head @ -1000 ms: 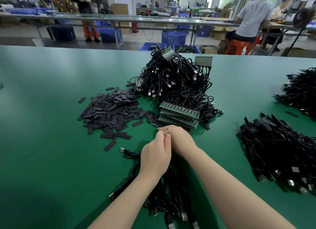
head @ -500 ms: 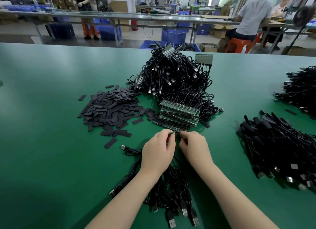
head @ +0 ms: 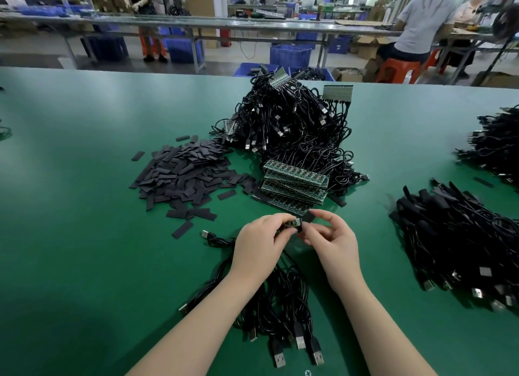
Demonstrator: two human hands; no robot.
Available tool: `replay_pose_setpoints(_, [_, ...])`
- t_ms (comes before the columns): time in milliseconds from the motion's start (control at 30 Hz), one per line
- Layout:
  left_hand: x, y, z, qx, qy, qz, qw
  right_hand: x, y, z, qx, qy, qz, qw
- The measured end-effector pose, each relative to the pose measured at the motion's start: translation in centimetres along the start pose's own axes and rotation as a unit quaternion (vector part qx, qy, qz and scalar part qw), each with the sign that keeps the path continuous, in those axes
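Head view: nearest the person, a bundle of loose USB cables (head: pixel 280 314) lay on the green tabletop (head: pixel 84 249) between the forearms, plugs toward the near edge. Just beyond it, the left hand (head: pixel 258 246) had its grip pinched on a small circuit board (head: pixel 294 224) at a cable's end. The right hand (head: pixel 334 243) had its grip clenched on a black sleeve (head: pixel 309 217) at the board's right end. Whether the sleeve had started over the board could not be told. Both pieces were held just above the tabletop, on the near side of a stack of green board strips (head: pixel 295 184).

To the left lay a spread heap of spare sleeves (head: pixel 182 176). To the right was a pile of sleeved cables (head: pixel 455 235), which looked like finished work. Farther off rose a tall heap of tangled cables (head: pixel 289 123) with board strips attached.

By my judgement this unit was only at the fitting step, and the job as a whole was partway through: one pile done, while the strips, the near bundle and the far heap were left.
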State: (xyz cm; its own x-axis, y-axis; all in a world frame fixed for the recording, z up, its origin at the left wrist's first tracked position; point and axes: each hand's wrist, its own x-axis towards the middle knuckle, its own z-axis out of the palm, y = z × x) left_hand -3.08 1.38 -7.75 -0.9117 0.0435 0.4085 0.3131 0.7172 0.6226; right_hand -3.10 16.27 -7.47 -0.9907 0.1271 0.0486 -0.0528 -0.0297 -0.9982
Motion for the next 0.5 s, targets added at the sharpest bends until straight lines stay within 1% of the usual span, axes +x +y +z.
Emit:
replay_pose_setpoints(133, [-0.14, 0.19, -0.17, 0.0, -0.006, -0.002, 1.0, -0.1, -0.08, -0.05, -0.02, -0.011, -0.006, 1.0])
replay_pose_setpoints(300, [-0.31, 0.36, -0.37, -0.024, -0.021, -0.023, 0.999, -0.08, 0.27, 0.13, -0.074, 0.009, -0.005, 0.997])
replay_pose_setpoints(500, [-0.42, 0.35, -0.4, -0.03, -0.025, -0.033, 0.999, -0.34, 0.37, 0.28, -0.099, -0.012, -0.013, 0.995])
